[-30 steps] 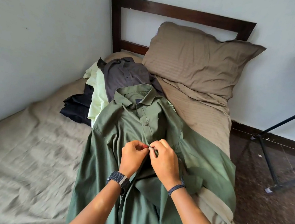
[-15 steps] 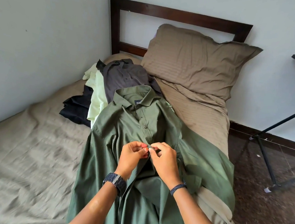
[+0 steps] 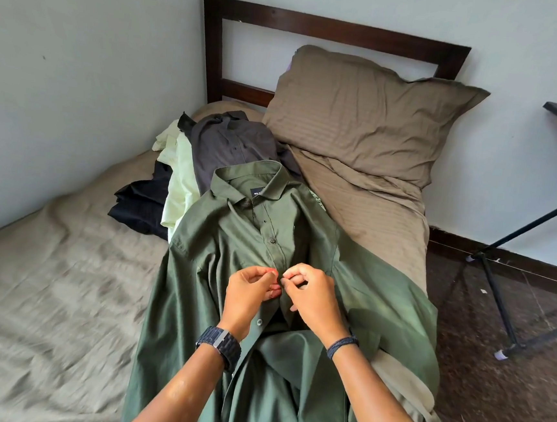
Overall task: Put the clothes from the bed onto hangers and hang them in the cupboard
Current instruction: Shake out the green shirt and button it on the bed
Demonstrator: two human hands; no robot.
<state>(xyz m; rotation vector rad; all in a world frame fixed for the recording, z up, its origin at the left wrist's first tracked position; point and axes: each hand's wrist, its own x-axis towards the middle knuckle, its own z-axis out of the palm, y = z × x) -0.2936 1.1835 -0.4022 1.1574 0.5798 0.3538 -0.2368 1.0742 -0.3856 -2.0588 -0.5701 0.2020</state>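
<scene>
My left hand [image 3: 249,292] & right hand [image 3: 310,297] have drawn slightly apart, each pinching the shirt [image 3: 232,257] placket; button prob. just undone, no hanger yet.

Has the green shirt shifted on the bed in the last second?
No. The green shirt lies as before: its collar overlaps the grey shirt, left of the pillow. Only the camera moved.

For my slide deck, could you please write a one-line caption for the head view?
Both hands, left hand and right hand, pinch the placket of a green shirt spread on the bed.
</scene>
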